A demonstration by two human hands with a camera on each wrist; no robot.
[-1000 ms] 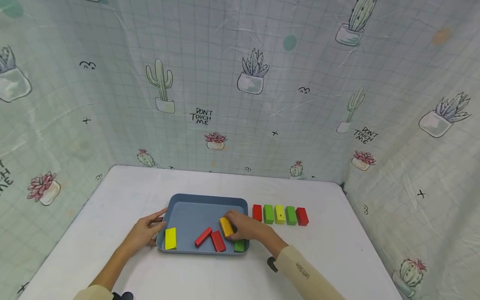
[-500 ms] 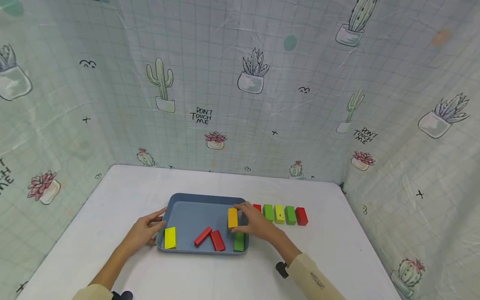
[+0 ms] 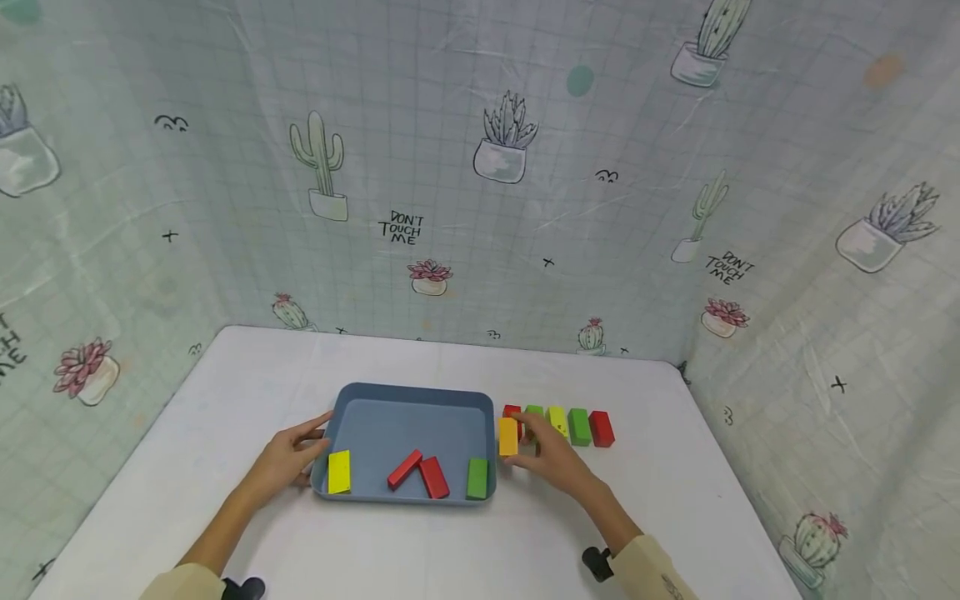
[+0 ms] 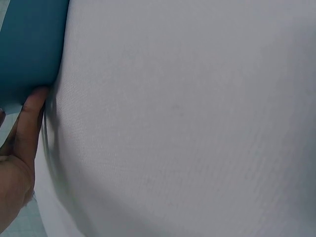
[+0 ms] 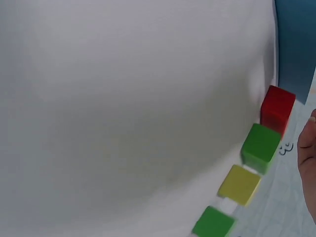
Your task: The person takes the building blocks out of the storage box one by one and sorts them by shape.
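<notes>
A blue-grey tray point(image 3: 412, 400) lies on the white table, holding a yellow block point(image 3: 339, 472), two red blocks point(image 3: 405, 469) point(image 3: 434, 477) and a green block point(image 3: 477, 478). My left hand point(image 3: 281, 457) touches the tray's left side with extended fingers; in the left wrist view the fingers point(image 4: 30, 116) rest against the tray wall point(image 4: 34, 44). Just right of the tray, my right hand point(image 3: 551, 454) pinches an orange-yellow block point(image 3: 507, 437) between thumb and fingers. In the right wrist view only part of the right hand point(image 5: 308, 163) shows, and the pinched block is out of view.
A row of red, green and yellow blocks stands right of the tray, ending in a red block point(image 3: 602, 428); my right hand partly covers its left part. Behind the table point(image 3: 420, 550) hangs a cloth point(image 3: 420, 150) printed with cacti, which also lines both sides.
The orange-yellow block, held in my right hand, has moved right from inside the tray to beyond its right rim. My left hand has stayed at the tray's left side.
</notes>
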